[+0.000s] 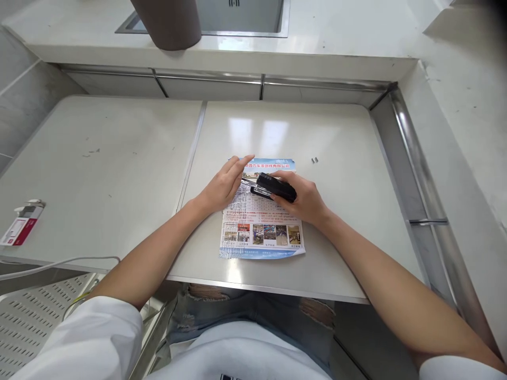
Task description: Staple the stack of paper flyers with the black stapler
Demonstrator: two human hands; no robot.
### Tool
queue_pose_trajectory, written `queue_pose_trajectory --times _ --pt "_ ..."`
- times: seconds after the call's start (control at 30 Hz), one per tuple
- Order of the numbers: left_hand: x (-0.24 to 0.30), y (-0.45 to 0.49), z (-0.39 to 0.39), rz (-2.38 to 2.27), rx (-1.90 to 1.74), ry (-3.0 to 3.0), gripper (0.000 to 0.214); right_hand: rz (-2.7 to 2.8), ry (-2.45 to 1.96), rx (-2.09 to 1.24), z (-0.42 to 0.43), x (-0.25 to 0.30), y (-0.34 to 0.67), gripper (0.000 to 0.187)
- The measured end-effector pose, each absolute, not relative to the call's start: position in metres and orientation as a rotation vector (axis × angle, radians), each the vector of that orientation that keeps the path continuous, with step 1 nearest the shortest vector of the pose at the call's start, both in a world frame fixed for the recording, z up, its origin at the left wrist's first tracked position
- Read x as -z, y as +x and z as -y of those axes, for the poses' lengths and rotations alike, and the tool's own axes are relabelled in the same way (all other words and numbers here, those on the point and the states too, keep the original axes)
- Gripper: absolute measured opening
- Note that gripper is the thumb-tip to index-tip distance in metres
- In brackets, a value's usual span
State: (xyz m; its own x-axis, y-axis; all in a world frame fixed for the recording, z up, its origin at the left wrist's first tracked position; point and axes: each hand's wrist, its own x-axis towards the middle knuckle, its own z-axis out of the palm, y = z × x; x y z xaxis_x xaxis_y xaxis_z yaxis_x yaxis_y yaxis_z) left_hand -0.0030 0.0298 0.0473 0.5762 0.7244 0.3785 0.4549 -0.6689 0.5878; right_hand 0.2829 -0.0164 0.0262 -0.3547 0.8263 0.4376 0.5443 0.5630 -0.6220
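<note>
A black stapler is in my right hand, with fingers and thumb wrapped round its rear half. A thin metal piece sticks out of the stapler's left end and reaches my left hand. That hand is open on its edge, fingers stretched out and pointing up and right, its palm facing the stapler. Beneath both hands lies a printed flyer with blue bands, small photos and a table of text. Its left side is covered with many small shiny marks that look like staples. My left thumb is hidden.
Two small staple strips lie right of the flyer. Loose bits are scattered on the table's left part. A red and white box sits at the left edge near a cable. Behind are a brown container and a sink.
</note>
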Motion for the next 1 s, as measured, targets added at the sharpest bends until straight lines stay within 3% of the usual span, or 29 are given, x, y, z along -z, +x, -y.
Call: queue_pose_trajectory --times 0.17,0.43,0.63,1.0 --pt "-0.0446 -0.0042 -0.0293 -0.958 -0.871 2.388 0.05 2.067 -1.12 -0.488 0.0168 -0.0272 0.2826 0.047" --pt "-0.0445 -0.0026 -0.0281 -0.94 -1.033 2.539 0.023 2.065 -1.144 -0.481 0.0169 -0.0279 0.2825 0.044" --pt "-0.0452 -0.0036 -0.0313 -0.921 -0.883 2.554 0.03 2.072 -1.108 -0.465 0.017 -0.0279 0.2823 0.042" --pt "-0.0468 -0.0015 -0.0295 -0.919 -0.93 2.577 0.028 2.075 -1.079 -0.453 0.0163 -0.028 0.2825 0.042"
